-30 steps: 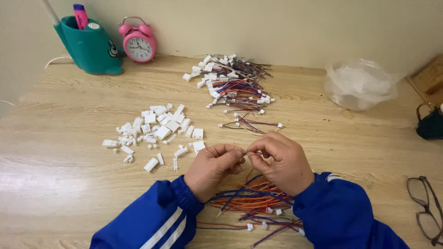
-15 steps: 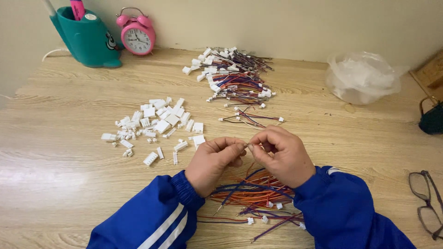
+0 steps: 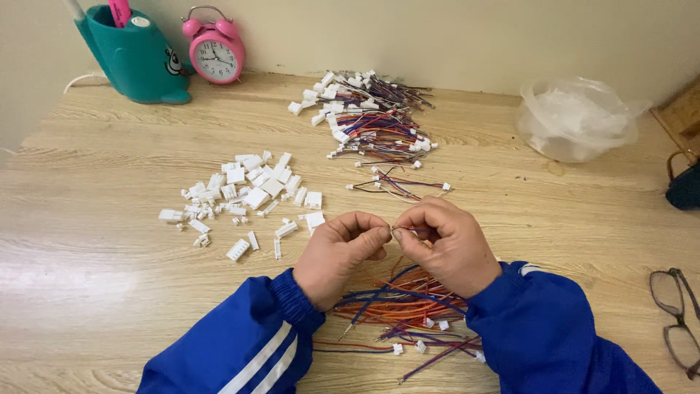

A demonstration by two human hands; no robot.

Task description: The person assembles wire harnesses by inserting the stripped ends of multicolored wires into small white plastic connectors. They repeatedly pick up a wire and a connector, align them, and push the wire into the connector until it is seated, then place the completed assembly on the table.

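Note:
My left hand and my right hand meet fingertip to fingertip above the wooden table. Between them they pinch a small white connector and a thin wire end; most of it is hidden by the fingers. Under my wrists lies a loose bundle of coloured wires, orange, blue and purple, some ending in white plugs. A scatter of white plastic connector housings lies just left of my left hand. Both sleeves are blue with white stripes.
A heap of finished wire assemblies with white plugs sits at the back centre. A teal pen holder and pink alarm clock stand back left. A clear plastic bag is back right, glasses at the right edge.
Both hands stay pinched together at the same spot with small finger movements. The camera has dipped slightly, so the table's objects sit a little higher in view.

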